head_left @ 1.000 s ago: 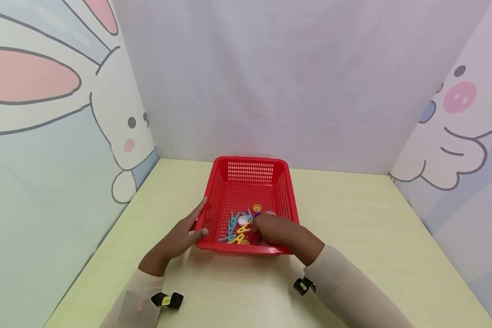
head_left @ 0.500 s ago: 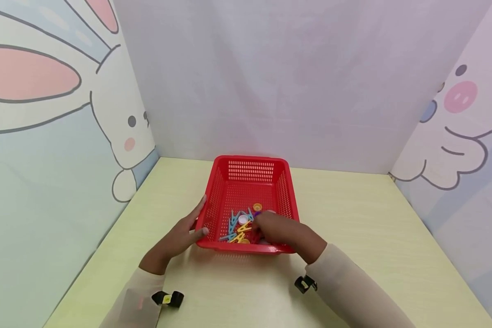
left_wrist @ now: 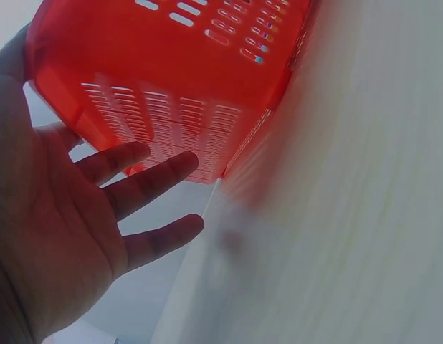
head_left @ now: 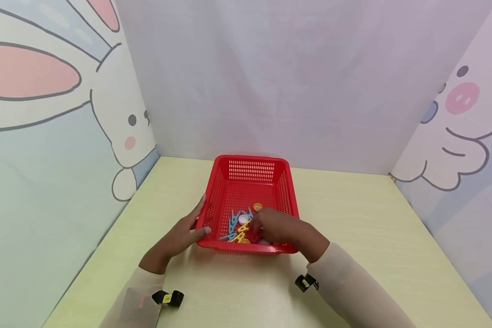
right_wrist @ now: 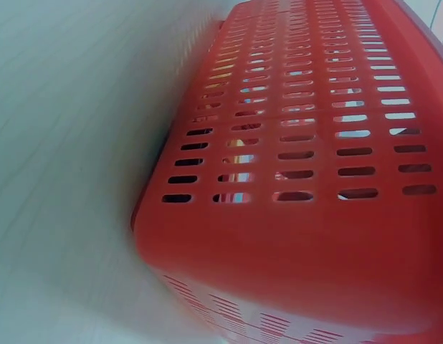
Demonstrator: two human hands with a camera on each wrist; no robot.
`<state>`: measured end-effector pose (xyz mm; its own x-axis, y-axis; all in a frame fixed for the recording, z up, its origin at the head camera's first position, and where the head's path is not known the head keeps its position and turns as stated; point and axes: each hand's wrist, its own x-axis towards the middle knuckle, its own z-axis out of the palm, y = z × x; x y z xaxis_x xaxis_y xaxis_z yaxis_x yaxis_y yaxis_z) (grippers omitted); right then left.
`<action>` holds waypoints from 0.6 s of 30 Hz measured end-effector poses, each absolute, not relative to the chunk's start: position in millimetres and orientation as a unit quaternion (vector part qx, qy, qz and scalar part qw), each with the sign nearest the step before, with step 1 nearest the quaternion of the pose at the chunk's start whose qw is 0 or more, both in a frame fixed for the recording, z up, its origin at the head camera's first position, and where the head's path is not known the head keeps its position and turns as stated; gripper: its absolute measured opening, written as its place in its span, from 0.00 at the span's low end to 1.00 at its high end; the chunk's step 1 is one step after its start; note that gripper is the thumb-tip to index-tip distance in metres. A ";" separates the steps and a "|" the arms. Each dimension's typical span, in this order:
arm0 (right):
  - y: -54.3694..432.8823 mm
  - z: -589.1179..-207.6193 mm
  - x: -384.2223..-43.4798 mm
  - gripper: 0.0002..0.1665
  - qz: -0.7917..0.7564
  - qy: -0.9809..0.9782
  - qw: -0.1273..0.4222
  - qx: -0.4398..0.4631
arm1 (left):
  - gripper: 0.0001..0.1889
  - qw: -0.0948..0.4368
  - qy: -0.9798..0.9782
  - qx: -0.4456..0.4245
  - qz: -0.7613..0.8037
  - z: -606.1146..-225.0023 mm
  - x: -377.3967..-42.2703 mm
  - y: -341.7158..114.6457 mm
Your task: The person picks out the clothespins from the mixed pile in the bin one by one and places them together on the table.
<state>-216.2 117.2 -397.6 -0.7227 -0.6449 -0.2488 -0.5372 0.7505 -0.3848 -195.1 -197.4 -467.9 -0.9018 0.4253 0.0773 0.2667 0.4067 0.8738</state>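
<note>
Right hand [head_left: 275,226] down inside red basket [head_left: 246,248]

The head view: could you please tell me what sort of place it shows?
Possibly a booth or children's corner: a cartoon rabbit on the left wall, another cartoon figure on the right, and a plain backdrop behind the table.

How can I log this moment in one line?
left hand: touches red basket; right hand: inside basket; clothespins, caps: in basket
</note>
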 end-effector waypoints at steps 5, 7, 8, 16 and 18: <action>119.1 -398.4 -217.1 0.20 -0.163 0.917 0.186 -0.313 | 0.59 0.081 0.836 0.203 0.504 -467.7 -194.8 -197.1; 120.6 -398.7 -217.2 0.21 -0.178 0.914 0.186 -0.314 | 0.59 0.081 0.836 0.202 0.503 -468.5 -195.0 -197.1; 121.5 -398.4 -217.0 0.23 -0.185 0.912 0.184 -0.317 | 0.59 0.080 0.837 0.202 0.503 -468.9 -195.1 -197.1; 128.6 -394.5 -213.7 0.34 -0.174 0.906 0.158 -0.352 | 0.59 0.078 0.838 0.203 0.501 -470.5 -197.2 -197.4; 129.3 -393.4 -212.7 0.34 -0.170 0.909 0.151 -0.349 | 0.59 0.077 0.838 0.203 0.500 -470.0 -197.5 -197.5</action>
<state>-212.7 129.3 -393.4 -0.7104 -0.6865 -0.1552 -0.5844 0.6982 -0.4136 -197.5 -197.5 -470.0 -0.9055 0.4179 0.0740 0.2637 0.4173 0.8697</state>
